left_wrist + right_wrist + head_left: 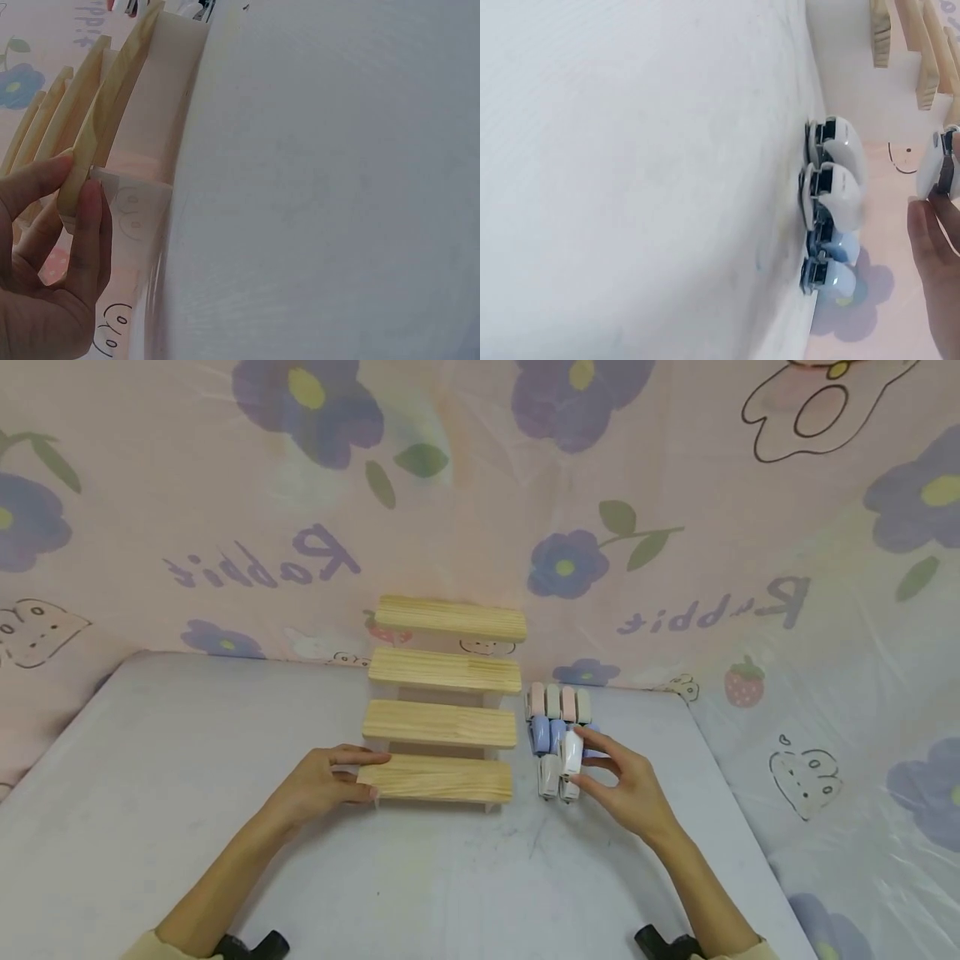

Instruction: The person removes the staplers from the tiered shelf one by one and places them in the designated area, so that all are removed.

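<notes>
A stepped wooden rack (442, 725) with pale boards on whitish side supports stands at the middle of the table. My left hand (318, 789) pinches the left end of its lowest board (112, 105) between thumb and fingers. To the right of the rack, my right hand (626, 785) holds a white mini stapler (572, 753) by its ends, raised over the other staplers. Those stand in rows: pink and pale green at the back, blue staplers (540, 735) in the middle, white staplers (836, 196) in front. The held stapler and my fingers partly cover the blue row.
The white tabletop (225, 727) extends around the rack and staplers. Behind it hangs a pink sheet (465, 527) printed with flowers and rabbits, which also runs along the right side. Dark wrist straps (258, 945) show at the lower edge.
</notes>
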Demonstrator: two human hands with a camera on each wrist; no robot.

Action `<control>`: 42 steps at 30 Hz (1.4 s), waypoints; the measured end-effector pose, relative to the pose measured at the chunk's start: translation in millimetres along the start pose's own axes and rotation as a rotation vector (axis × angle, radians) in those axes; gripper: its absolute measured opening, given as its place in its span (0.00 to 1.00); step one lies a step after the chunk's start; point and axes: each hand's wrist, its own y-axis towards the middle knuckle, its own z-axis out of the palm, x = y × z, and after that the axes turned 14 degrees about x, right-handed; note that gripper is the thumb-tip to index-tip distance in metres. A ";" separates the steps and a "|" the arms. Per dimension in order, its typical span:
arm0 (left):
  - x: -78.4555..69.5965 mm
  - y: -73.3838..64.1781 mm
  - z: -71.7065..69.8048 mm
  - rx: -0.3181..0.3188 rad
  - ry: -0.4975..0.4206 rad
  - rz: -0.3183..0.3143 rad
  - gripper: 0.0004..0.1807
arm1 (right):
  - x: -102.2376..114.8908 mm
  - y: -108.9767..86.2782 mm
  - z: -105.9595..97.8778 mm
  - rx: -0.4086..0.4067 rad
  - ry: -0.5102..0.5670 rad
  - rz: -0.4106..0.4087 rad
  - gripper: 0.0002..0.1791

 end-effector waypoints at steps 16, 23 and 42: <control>0.7 0.8 1.0 0.026 -0.040 0.028 0.27 | -42.7 -34.3 -8.7 0.030 -0.002 0.068 0.39; -0.7 0.3 1.2 0.035 -0.063 0.035 0.27 | -50.5 -42.6 -9.6 0.044 0.001 0.123 0.38; 0.2 1.1 0.1 -0.011 0.018 -0.023 0.27 | -69.7 -45.9 -3.3 0.128 0.065 0.232 0.35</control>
